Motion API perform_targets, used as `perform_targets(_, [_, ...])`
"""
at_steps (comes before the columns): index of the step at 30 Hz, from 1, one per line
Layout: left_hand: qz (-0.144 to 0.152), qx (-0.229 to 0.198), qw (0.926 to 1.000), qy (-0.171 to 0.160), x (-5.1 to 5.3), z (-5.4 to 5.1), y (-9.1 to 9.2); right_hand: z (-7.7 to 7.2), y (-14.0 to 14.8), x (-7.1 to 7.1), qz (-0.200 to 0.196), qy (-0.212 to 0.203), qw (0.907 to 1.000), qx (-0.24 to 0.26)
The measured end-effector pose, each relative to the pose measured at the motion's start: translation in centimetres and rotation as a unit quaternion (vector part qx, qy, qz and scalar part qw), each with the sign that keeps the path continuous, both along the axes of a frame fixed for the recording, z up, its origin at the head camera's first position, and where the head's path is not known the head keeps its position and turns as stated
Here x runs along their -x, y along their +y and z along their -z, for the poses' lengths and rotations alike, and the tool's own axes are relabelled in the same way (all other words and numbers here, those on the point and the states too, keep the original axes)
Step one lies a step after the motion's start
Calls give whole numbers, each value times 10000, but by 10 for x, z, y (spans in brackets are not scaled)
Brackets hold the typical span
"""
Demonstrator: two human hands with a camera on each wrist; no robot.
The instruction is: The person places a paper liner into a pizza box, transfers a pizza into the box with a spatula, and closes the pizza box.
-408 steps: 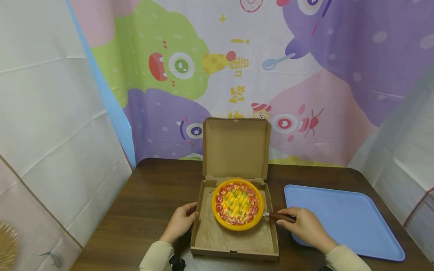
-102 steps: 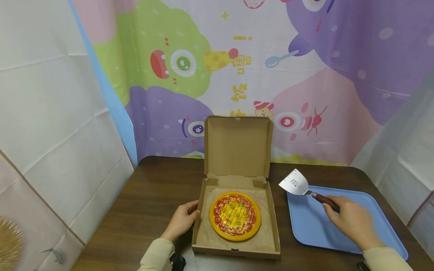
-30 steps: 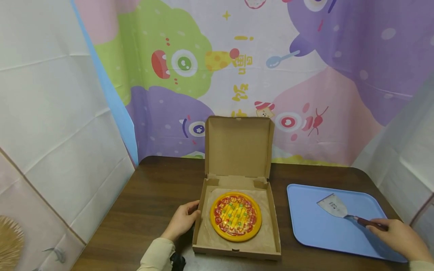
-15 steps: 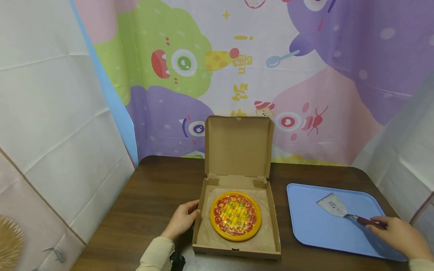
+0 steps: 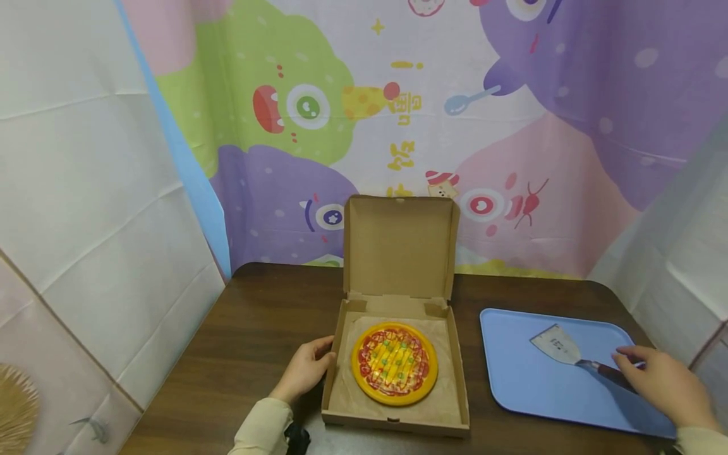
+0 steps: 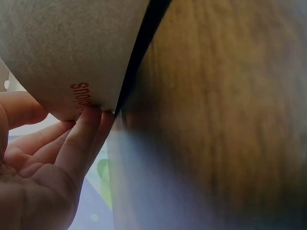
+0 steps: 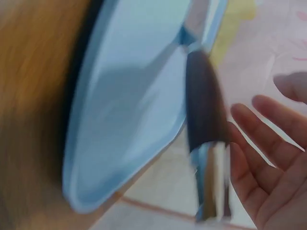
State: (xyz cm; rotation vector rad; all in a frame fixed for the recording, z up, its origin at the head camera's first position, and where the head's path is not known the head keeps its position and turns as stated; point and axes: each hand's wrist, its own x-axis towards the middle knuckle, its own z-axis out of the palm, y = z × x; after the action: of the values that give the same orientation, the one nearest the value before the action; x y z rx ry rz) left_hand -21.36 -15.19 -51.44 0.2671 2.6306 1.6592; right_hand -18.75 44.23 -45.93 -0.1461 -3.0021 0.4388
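Observation:
In the head view, my left hand (image 5: 304, 373) rests against the left side of an opened cardboard pizza box (image 5: 335, 404). The left wrist view has its fingertips touching the outer wall of the box (image 6: 62, 52). A toy pizza (image 5: 394, 363) with a yellow rim lies inside on brown paper. At the right, a metal spatula (image 5: 557, 346) with a dark wooden handle lies on a blue tray (image 5: 523, 385). Beside the handle (image 7: 204, 100) is my right hand (image 5: 665, 385), its fingers spread and, in the right wrist view, apart from it.
The box lid (image 5: 400, 246) stands upright at the back of the dark wooden table (image 5: 256, 316). Behind it hangs a cartoon-printed curtain (image 5: 398, 126). Pale wall panels (image 5: 85, 189) flank the table.
Earlier, the spatula was under the pizza, then carried rightward and laid on the tray. In the last half second my right hand has let go of its handle. My left hand stays put.

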Motion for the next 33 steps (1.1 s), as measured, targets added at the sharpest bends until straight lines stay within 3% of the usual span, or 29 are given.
perform_targets(3, [-4,22,10000,-17,0,0,0,0,-9,3,242,550,9975,364])
perform_targets(7, [12,91,10000,-13,0,1,1,3,-23,7,482,1235,9864,967])
perform_targets(13, [-62,102,9999,-89,1,1,0,4,-49,13,369,1844,9648,1841])
perform_targets(22, [-292,-21,9995,-99,9,-7,-4,0,-88,32,121,1799,9424,2818])
perform_targets(28, [-483,153,9986,173,26,-14,-8,1,-111,52,44,1687,9251,3400])
perform_targets(33, [-601,-151,9980,131,38,-17,-8,4,-133,69,-133,1504,9209,3593])
